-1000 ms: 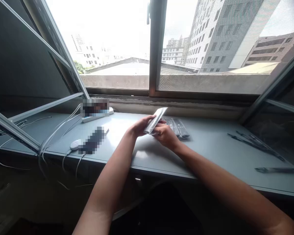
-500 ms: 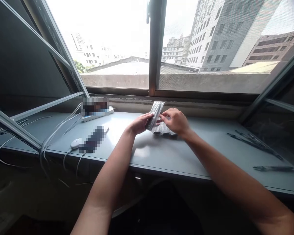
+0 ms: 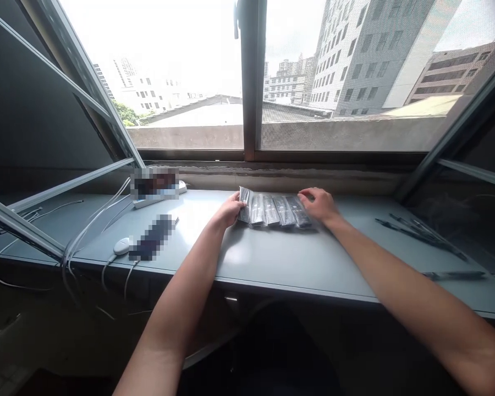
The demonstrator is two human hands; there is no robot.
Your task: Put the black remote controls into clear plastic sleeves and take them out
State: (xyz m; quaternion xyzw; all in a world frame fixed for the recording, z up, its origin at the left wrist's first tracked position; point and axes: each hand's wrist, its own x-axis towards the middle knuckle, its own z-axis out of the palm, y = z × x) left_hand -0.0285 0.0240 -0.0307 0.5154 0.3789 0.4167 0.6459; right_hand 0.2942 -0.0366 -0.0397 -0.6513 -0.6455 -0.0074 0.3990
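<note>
Several clear plastic packets [image 3: 271, 212] with dark flat contents lie side by side in an overlapping row on the table. My left hand [image 3: 230, 210] is closed on the leftmost packet [image 3: 245, 204], its thumb on top and the packet tilted up slightly. At the other end, my right hand [image 3: 320, 204] has its fingers bent and pinched at the upper corner of the rightmost packet [image 3: 299, 213]. What is sealed inside the packets is too small to tell.
Pens [image 3: 421, 237] lie on the right of the light table [image 3: 280, 264], with another pen [image 3: 456, 275] nearer the edge. A white charger disc [image 3: 122, 246], a blurred-out phone-like item [image 3: 153, 237], a power strip [image 3: 160, 201] and cables [image 3: 93, 225] occupy the left. A window stands behind.
The packet held up in my left hand has come down to the table. My right hand has moved right, and the bunched packets are now spread into a row.
</note>
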